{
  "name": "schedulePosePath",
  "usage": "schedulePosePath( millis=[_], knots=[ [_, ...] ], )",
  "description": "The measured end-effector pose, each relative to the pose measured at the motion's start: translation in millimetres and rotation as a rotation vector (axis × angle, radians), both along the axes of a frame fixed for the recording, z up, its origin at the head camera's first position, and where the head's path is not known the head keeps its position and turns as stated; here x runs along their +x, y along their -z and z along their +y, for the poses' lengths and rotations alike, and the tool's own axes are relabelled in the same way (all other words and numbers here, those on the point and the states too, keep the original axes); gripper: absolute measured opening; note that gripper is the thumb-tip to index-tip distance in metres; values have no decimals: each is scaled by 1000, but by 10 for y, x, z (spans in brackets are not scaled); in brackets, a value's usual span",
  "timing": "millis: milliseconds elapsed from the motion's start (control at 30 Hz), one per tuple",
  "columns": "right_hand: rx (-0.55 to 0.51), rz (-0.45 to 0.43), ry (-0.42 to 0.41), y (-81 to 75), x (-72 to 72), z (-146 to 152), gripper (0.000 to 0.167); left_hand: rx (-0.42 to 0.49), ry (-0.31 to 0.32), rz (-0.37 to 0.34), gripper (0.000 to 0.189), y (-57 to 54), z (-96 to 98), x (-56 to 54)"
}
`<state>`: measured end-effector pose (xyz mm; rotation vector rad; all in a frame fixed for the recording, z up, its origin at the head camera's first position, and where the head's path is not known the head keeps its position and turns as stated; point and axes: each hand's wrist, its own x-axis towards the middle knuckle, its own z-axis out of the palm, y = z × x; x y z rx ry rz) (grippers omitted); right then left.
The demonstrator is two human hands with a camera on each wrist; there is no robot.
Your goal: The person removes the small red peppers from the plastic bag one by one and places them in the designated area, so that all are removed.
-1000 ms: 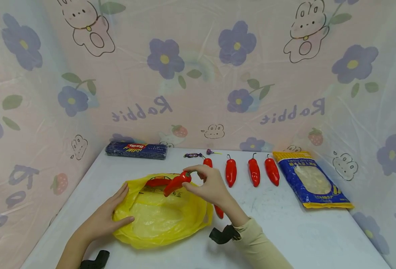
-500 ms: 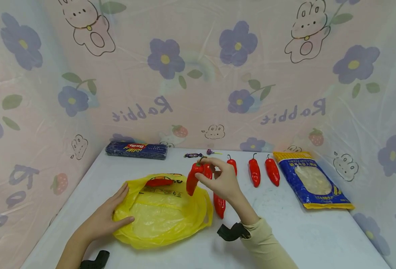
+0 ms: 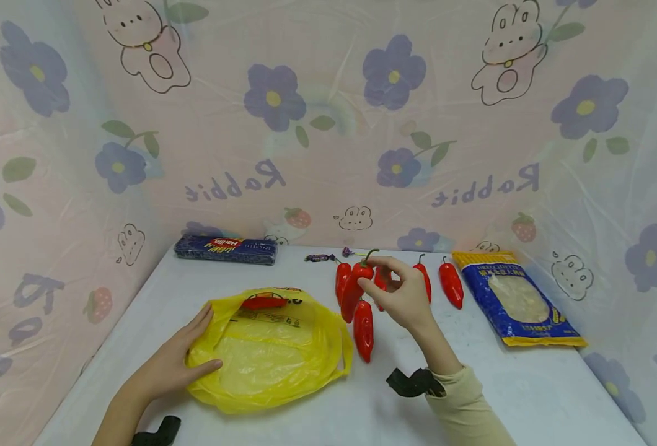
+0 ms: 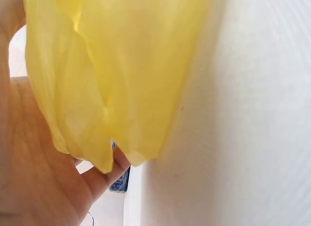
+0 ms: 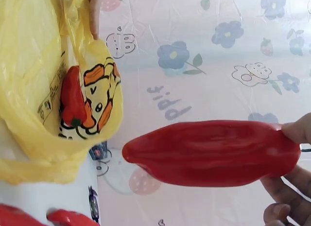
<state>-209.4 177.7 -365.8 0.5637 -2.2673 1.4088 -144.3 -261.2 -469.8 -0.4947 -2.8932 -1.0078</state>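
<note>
My right hand [image 3: 401, 291] pinches a red chili pepper [image 3: 353, 291] near its stem end, between thumb and fingers. The pepper hangs tip down just right of the yellow plastic bag [image 3: 267, 365]; in the right wrist view, that held pepper [image 5: 209, 153] spans the lower middle. My left hand [image 3: 175, 356] rests at the bag's left rim, thumb and fingers extended and spread at the mouth. In the left wrist view, yellow plastic [image 4: 131, 75] covers part of that hand. Inside the bag, another red pepper [image 5: 73, 97] lies against the far wall.
More red peppers [image 3: 451, 285] lie around and behind my right hand, one [image 3: 364, 331] beside the bag. A blue spaghetti pack [image 3: 225, 249] lies back left, a blue-yellow pasta bag [image 3: 518, 297] at right. A wrapped candy [image 3: 320, 257] and a lollipop [image 3: 353, 252] sit near the curtain.
My right hand has carried the pepper from above the bag's mouth rightward, past the rim, and the pepper now hangs more upright. My left hand and the bag stay put.
</note>
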Motion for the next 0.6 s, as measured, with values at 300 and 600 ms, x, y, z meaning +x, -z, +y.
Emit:
schedulePosePath(
  millis=[300,600],
  knots=[
    [-3,-83,51,28,-23,381,30,-7,2,6,99,3,7,-14],
    [69,-267,173,250,-100,786,40,-16,-8,8,98,18,10,-11]
  ],
)
